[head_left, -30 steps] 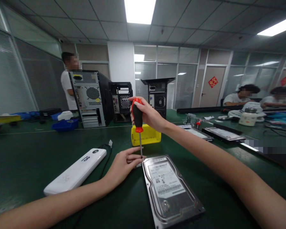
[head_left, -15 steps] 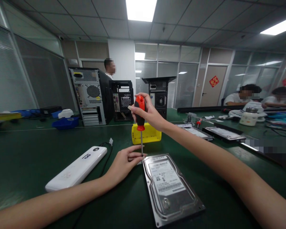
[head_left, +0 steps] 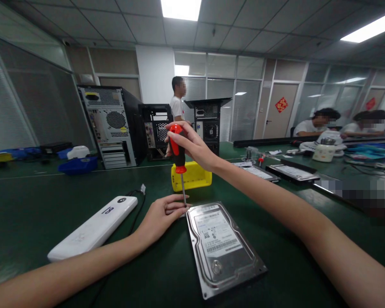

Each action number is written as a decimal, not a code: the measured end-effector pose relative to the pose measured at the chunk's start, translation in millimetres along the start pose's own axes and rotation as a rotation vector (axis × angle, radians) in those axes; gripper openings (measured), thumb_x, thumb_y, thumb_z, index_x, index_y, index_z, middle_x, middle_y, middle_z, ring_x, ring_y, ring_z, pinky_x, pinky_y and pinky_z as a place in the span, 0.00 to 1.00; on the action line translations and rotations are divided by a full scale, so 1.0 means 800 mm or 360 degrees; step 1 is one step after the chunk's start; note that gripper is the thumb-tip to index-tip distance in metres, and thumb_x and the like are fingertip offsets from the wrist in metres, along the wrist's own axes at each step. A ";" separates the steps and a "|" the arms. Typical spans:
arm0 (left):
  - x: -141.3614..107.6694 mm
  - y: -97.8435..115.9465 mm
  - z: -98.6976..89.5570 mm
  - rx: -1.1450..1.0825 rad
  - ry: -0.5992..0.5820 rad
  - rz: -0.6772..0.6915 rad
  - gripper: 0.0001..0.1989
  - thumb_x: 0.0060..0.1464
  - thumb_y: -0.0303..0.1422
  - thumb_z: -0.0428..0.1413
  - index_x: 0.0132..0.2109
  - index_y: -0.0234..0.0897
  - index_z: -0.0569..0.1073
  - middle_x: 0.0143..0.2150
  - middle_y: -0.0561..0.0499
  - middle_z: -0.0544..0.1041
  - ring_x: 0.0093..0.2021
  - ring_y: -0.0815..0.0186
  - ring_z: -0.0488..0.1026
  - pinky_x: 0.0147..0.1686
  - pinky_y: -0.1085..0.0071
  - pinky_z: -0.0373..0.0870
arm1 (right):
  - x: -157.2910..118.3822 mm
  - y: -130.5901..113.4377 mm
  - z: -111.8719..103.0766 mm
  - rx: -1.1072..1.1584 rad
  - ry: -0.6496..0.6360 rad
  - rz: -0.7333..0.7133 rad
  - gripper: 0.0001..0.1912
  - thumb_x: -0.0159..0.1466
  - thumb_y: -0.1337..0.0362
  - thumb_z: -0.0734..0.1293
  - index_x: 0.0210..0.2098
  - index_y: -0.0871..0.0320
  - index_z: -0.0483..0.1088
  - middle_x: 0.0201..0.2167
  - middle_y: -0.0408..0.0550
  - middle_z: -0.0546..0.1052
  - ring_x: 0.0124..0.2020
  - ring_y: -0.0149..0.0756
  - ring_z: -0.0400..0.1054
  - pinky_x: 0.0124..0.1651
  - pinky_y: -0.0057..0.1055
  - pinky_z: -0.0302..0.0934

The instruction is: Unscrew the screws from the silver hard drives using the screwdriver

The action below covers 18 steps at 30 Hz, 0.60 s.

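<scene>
My right hand (head_left: 192, 143) is wrapped round the red and black handle of a screwdriver (head_left: 180, 158), which leans slightly, its shaft pointing down. The tip meets the fingers of my left hand (head_left: 165, 214) at the far left corner of a hard drive (head_left: 223, 252). Thumb and fingers of the left hand are closed around that spot; whatever they pinch is too small or hidden to make out. Lying flat on the green table, the silver drive shows its white label upward. Just behind the hands stands a yellow tray (head_left: 197, 182).
A white power bank (head_left: 94, 229) with a black cable lies on the left. Computer cases (head_left: 107, 128) line the back, near a blue tray (head_left: 78, 165). More hard drives (head_left: 293, 172) and a white jar (head_left: 324, 149) are on the right. Several people are in the background.
The view has shifted slightly, so everything sits further left. The screwdriver handle tilts a little more to the left. A person in the background has walked to the right.
</scene>
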State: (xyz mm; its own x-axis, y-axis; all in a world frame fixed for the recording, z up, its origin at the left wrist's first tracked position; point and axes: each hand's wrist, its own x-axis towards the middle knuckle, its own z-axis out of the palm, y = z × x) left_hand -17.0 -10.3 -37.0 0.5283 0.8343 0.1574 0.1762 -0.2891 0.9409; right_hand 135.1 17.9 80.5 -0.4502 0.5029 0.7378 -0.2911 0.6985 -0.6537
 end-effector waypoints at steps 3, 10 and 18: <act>0.000 0.002 0.000 0.0011 -0.0001 -0.0014 0.21 0.52 0.34 0.57 0.52 0.32 0.69 0.45 0.45 0.79 0.48 0.60 0.75 0.49 0.68 0.70 | 0.002 0.004 -0.002 0.0082 0.0018 0.0061 0.16 0.59 0.60 0.66 0.41 0.55 0.55 0.31 0.40 0.65 0.28 0.27 0.66 0.34 0.29 0.67; -0.001 0.002 0.000 0.0056 -0.0017 0.0000 0.21 0.53 0.35 0.56 0.52 0.32 0.69 0.44 0.45 0.79 0.48 0.58 0.74 0.50 0.65 0.70 | 0.001 0.006 0.002 0.0192 0.0009 0.0150 0.13 0.63 0.58 0.62 0.43 0.53 0.54 0.29 0.38 0.64 0.23 0.24 0.61 0.26 0.24 0.62; -0.002 0.009 0.001 0.0143 -0.0009 -0.0027 0.18 0.52 0.37 0.57 0.49 0.33 0.73 0.44 0.46 0.79 0.47 0.58 0.75 0.48 0.67 0.70 | 0.006 0.014 -0.003 0.0165 -0.0044 0.0231 0.13 0.63 0.58 0.62 0.45 0.53 0.58 0.31 0.40 0.65 0.28 0.27 0.65 0.31 0.28 0.67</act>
State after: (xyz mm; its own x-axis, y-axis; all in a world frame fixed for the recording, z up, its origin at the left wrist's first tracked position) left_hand -16.0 -14.0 -30.4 0.5293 0.8369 0.1397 0.2587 -0.3160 0.9128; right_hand 131.5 29.1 77.2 -0.5162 0.5794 0.6307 -0.3062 0.5629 -0.7677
